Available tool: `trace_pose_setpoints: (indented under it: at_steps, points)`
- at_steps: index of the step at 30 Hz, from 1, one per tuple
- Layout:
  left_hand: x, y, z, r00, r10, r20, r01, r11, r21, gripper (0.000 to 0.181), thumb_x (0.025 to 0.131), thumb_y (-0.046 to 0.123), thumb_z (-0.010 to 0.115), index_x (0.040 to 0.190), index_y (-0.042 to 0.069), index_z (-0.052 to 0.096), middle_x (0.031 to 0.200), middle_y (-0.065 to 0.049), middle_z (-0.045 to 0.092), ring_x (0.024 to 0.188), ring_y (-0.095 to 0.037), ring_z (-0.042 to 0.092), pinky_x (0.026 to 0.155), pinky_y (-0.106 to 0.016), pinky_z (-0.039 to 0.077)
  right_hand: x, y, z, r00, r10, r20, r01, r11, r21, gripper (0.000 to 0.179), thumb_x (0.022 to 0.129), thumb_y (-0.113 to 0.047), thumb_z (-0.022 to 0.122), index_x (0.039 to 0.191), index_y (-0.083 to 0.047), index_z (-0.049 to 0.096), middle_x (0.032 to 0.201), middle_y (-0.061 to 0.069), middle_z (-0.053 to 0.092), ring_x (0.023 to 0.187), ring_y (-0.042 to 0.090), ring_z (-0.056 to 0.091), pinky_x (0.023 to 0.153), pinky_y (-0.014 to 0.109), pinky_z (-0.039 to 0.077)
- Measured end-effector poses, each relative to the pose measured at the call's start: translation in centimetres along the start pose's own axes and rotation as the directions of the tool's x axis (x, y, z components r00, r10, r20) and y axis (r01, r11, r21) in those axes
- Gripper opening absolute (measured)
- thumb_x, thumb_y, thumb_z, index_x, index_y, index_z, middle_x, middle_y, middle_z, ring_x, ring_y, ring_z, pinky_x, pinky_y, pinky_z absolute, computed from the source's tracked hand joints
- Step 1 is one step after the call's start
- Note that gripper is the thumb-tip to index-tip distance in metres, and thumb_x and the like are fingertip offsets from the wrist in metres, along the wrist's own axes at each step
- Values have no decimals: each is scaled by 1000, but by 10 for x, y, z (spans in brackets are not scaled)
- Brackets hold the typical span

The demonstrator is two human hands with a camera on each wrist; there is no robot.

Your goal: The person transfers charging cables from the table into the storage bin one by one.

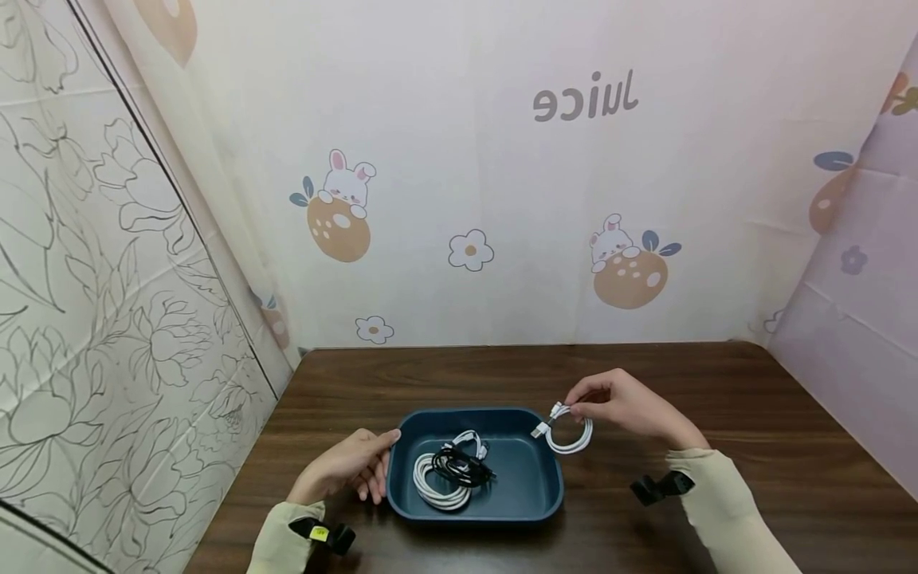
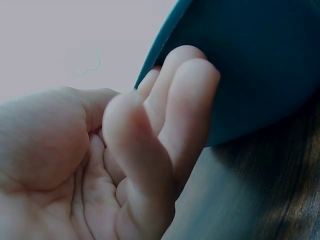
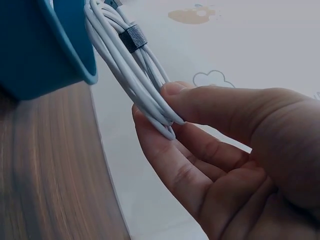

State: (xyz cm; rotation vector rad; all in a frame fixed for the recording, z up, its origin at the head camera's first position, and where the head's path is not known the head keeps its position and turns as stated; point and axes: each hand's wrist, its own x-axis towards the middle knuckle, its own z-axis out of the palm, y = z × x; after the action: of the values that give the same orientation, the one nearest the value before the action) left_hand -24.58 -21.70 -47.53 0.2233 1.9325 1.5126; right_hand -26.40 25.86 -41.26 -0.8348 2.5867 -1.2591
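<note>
A dark blue tray (image 1: 516, 490) stands on the table with cables in it. Inside lie a coiled white cable (image 1: 443, 501), a bundled black cable (image 1: 459, 466) over it, and another white cable (image 1: 469, 438) behind. The left hand (image 1: 351, 462) holds the tray's left side, its thumb at the rim and its other fingers (image 2: 192, 95) against the outer wall. Between thumb and fingers, the right hand (image 1: 620, 406) pinches a white USB cable (image 1: 574, 446), looped and bound with a dark grey strap (image 3: 133, 38). This cable hangs at the tray's right rim, its plug end over the tray.
The brown wooden table (image 1: 645, 510) extends around the tray. A printed curtain (image 1: 473, 159) hangs behind its back edge, and another patterned sheet (image 1: 107, 279) hangs to the left. Each wrist carries a small black camera (image 1: 649, 490).
</note>
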Motion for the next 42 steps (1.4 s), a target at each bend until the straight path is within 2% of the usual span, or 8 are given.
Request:
trace_pose_setpoints:
  at_steps: [8, 15, 20, 30, 38, 42]
  points:
    - [0, -1, 1, 1000, 1, -9, -1, 1000, 0, 62, 105, 56, 49, 70, 7, 64, 57, -4, 67, 47, -12, 65, 41, -22, 50, 9, -5, 5, 1000, 6, 2, -6, 1000, 18, 11, 96, -19, 74, 106, -13, 76, 93, 4, 77, 81, 17, 72, 74, 34, 62]
    - [1, -2, 1, 1000, 2, -5, -2, 1000, -3, 62, 105, 56, 48, 70, 7, 64, 58, -3, 67, 48, -12, 66, 41, -22, 51, 16, -7, 7, 1000, 5, 16, -6, 999, 35, 11, 97, -19, 73, 106, -13, 76, 94, 6, 76, 82, 18, 71, 73, 29, 61]
    - [1, -2, 0, 1000, 5, 1, -5, 1000, -6, 62, 106, 56, 48, 70, 7, 64, 58, -3, 67, 48, -12, 66, 42, -22, 51, 23, -10, 11, 1000, -4, 27, 3, 999, 55, 12, 98, -20, 73, 107, -13, 76, 97, 9, 76, 84, 20, 72, 74, 30, 61]
    - [1, -1, 0, 1000, 7, 1, -7, 1000, -1, 62, 105, 56, 48, 70, 8, 64, 58, -3, 68, 48, -12, 65, 42, -22, 51, 31, -12, 17, 999, 4, 35, -7, 996, 88, 12, 98, -20, 72, 108, -13, 75, 99, 10, 76, 85, 22, 73, 79, 43, 64]
    - [2, -1, 0, 1000, 5, 0, -5, 1000, 1, 62, 107, 54, 46, 70, 7, 64, 58, -3, 68, 47, -12, 65, 42, -22, 51, 38, -15, 21, 998, -26, 54, 20, 994, 105, 11, 100, -17, 70, 108, -12, 75, 94, 7, 75, 82, 22, 71, 76, 32, 63]
    - [2, -1, 0, 1000, 5, 4, -5, 1000, -2, 62, 108, 53, 45, 70, 7, 64, 58, -4, 68, 47, -12, 66, 42, -23, 52, 43, -17, 25, 998, -22, 62, 15, 995, 103, 11, 100, -19, 70, 108, -13, 75, 94, 5, 75, 83, 21, 72, 78, 37, 64]
